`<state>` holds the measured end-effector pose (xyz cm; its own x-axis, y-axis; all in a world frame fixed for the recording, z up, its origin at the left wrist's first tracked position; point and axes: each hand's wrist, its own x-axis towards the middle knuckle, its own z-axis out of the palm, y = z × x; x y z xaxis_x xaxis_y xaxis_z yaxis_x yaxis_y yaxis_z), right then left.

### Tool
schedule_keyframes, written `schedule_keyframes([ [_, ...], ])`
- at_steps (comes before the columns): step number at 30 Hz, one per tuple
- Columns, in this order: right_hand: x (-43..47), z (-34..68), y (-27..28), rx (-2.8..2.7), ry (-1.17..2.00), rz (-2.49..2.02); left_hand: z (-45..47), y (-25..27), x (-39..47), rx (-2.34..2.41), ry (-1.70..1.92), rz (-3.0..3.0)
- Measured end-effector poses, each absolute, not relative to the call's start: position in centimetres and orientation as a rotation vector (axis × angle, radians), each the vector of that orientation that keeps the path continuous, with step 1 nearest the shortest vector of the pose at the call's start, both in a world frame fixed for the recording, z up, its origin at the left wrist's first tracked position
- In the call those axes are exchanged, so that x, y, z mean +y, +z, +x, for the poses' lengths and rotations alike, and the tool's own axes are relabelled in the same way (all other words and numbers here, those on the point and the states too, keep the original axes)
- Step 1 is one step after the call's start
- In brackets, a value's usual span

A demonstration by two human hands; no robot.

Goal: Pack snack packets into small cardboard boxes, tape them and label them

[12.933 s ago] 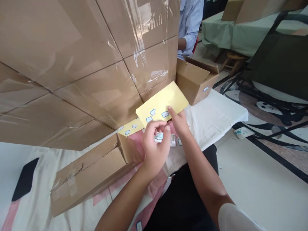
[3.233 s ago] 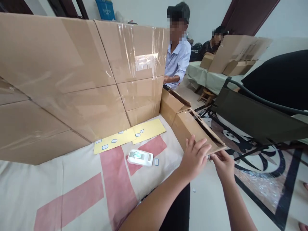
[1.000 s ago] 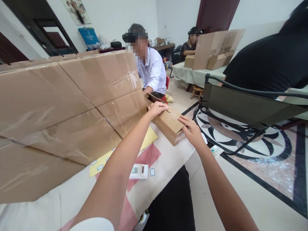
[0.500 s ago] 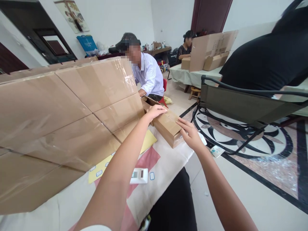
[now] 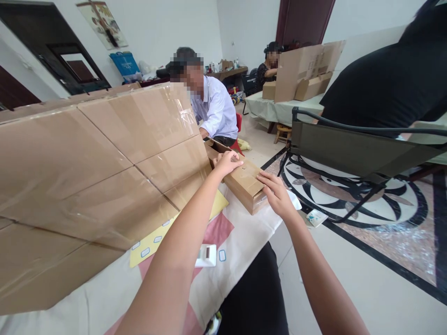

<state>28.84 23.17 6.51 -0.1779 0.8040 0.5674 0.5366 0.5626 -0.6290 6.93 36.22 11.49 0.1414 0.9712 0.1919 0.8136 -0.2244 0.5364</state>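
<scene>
A long cardboard box lies at the table's edge, its far-end flap raised. My left hand is on top of it, fingers bent and thumb drawn in toward them. Whatever those fingertips pinch, if anything, is too small to make out. At the near right corner of the box, my right hand rests with its fingers stretched out over the lid's edge. Below my left forearm, a white device with a small display is partly covered. Beside it is a small blue-edged label.
Taped cardboard boxes form a tall wall on my left. A yellow sheet with labels lies along its foot. One person sits beyond the box; another in black sits in a folding chair on the right.
My left hand's fingers have gone from lying fairly flat on the lid to bent, with the thumb drawn in. My right hand stays at the box's corner.
</scene>
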Motion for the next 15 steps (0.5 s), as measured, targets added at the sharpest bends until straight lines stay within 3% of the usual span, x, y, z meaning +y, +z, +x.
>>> schedule_keyframes([
  [15, 23.2, 27.6, 5.7, -1.674, 0.336, -1.082, 7.0, 10.6, 35.7, 1.792, 0.819, 2.141],
])
